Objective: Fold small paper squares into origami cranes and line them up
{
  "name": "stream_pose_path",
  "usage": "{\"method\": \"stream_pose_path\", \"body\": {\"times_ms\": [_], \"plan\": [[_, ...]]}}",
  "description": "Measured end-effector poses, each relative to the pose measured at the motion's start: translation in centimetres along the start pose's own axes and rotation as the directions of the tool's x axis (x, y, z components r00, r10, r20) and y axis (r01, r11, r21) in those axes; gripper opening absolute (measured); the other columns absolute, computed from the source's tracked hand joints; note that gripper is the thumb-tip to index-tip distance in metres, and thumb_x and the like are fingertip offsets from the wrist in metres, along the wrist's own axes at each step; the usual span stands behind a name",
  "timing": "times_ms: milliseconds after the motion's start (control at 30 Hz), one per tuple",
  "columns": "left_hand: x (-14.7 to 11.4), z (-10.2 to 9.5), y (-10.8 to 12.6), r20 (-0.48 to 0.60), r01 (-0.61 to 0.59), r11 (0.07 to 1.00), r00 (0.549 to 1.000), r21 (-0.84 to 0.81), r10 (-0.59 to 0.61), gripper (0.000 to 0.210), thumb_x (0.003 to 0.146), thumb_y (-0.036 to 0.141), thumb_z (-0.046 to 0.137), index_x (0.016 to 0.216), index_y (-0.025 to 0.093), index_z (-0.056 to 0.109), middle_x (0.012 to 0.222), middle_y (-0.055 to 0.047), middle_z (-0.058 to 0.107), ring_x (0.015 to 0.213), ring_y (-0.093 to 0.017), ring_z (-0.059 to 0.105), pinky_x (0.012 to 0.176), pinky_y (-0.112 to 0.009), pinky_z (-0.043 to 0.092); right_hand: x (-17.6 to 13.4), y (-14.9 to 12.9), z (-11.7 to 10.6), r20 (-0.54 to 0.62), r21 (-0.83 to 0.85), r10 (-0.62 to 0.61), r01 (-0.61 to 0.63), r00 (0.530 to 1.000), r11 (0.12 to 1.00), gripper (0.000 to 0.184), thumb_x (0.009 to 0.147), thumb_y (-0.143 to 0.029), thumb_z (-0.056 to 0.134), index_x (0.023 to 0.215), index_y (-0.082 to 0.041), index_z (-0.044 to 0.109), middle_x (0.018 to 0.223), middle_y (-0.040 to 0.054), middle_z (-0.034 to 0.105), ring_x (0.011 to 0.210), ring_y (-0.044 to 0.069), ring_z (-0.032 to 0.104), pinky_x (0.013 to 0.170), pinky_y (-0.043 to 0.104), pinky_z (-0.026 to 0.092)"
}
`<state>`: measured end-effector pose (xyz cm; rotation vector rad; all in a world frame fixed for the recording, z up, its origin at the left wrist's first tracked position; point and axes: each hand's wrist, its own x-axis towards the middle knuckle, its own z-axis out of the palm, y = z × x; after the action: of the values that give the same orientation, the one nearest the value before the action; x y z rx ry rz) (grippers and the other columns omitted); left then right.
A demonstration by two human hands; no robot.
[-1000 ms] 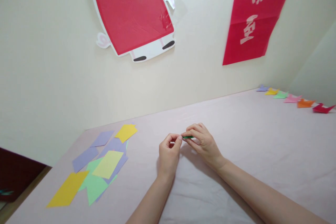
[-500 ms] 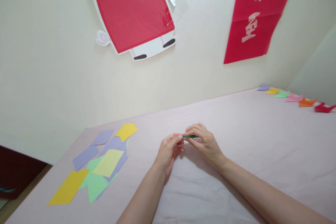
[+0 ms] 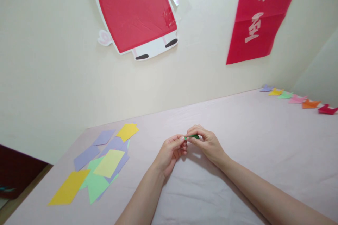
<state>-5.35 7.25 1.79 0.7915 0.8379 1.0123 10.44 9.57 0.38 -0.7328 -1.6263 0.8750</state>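
Note:
A small folded piece of green paper (image 3: 194, 136) is held between both hands over the middle of the cloth-covered surface. My left hand (image 3: 173, 150) is closed, its thumb and forefinger pinching the paper's left end. From the right, my right hand (image 3: 207, 143) pinches the same paper between thumb and fingers. Most of the green paper is hidden by the fingers, so its full folded shape does not show.
Loose sheets of purple paper (image 3: 86, 157), yellow paper (image 3: 69, 187) and green paper (image 3: 97, 185) overlap on the left. Several folded paper figures, including an orange one (image 3: 311, 104), line the far right. A wall with a red banner (image 3: 260, 24) borders the back.
The right thumb and fingers have shifted slightly along the green paper, and a little green now shows at the left fingertips. Both hands keep their pinch.

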Motion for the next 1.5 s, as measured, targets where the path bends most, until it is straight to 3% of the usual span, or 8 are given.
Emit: {"method": "stream_pose_path", "body": {"times_ms": [267,633,967,1133,1300,1500], "plan": [[-0.1,0.2,0.1,0.016,0.022,1.0,1.0,0.008,-0.022,0.035,0.063,0.039,0.083,0.076,0.011,0.066,0.069,-0.001,0.055,0.06,-0.008,0.049,0.058,-0.02,0.043,0.0,-0.1,0.0,0.01,0.049,0.035,-0.035,0.999,0.998,0.018,0.084,-0.035,0.068,0.075,-0.02,0.071,0.077,0.0036,0.065,0.079,0.019,0.059,0.075,0.033,0.045],[0.0,0.1,-0.3,-0.106,-0.048,0.996,0.993,0.08,0.056,0.036,0.063,0.042,0.082,0.073,0.011,0.068,0.067,0.0,0.054,0.058,-0.007,0.048,0.054,-0.019,0.043,0.0,-0.2,-0.2,0.028,-0.153,-0.055,0.059,0.998,0.986,0.012,0.087,-0.024,0.062,0.082,-0.022,0.072,0.08,0.0039,0.068,0.083,0.02,0.059,0.078,0.035,0.045],[0.1,0.1,-0.2,-0.077,-0.051,0.993,0.995,0.109,0.059,0.041,0.063,0.048,0.081,0.078,0.012,0.066,0.07,0.0,0.054,0.059,-0.008,0.047,0.054,-0.02,0.045,0.1,-0.1,-0.1,-0.007,-0.047,0.031,-0.031,1.0,0.998,0.013,0.084,-0.029,0.065,0.074,-0.021,0.068,0.077,0.0027,0.065,0.08,0.018,0.059,0.075,0.031,0.045],[0.1,0.4,-0.7,-0.142,-0.17,0.959,0.968,0.226,0.205,0.031,0.069,0.042,0.076,0.081,0.016,0.064,0.07,0.002,0.055,0.059,-0.009,0.049,0.053,-0.02,0.042,0.1,0.3,0.1,-0.042,0.014,0.142,-0.141,0.989,0.99,0.016,0.082,-0.035,0.066,0.076,-0.02,0.068,0.076,0.0017,0.064,0.076,0.017,0.058,0.072,0.029,0.045],[0.1,0.3,-1.4,-0.123,-0.304,0.761,0.886,0.573,0.446,0.016,0.078,0.033,0.068,0.084,0.018,0.065,0.08,-0.001,0.063,0.066,-0.012,0.054,0.059,-0.022,0.043,0.0,0.5,0.1,-0.038,0.084,0.213,-0.209,0.976,0.974,0.016,0.079,-0.035,0.067,0.076,-0.019,0.068,0.075,0.0007,0.063,0.074,0.017,0.056,0.069,0.028,0.044],[0.2,0.5,-1.5,-0.128,-0.311,0.703,0.859,0.64,0.497,0.012,0.082,0.03,0.061,0.079,0.018,0.063,0.077,-0.001,0.061,0.075,-0.015,0.057,0.063,-0.023,0.044,-0.1,0.7,0.2,-0.004,0.133,0.248,-0.246,0.969,0.96,0.016,0.079,-0.035,0.067,0.076,-0.019,0.068,0.075,-0.0002,0.06,0.074,0.016,0.054,0.068,0.027,0.041]]}}
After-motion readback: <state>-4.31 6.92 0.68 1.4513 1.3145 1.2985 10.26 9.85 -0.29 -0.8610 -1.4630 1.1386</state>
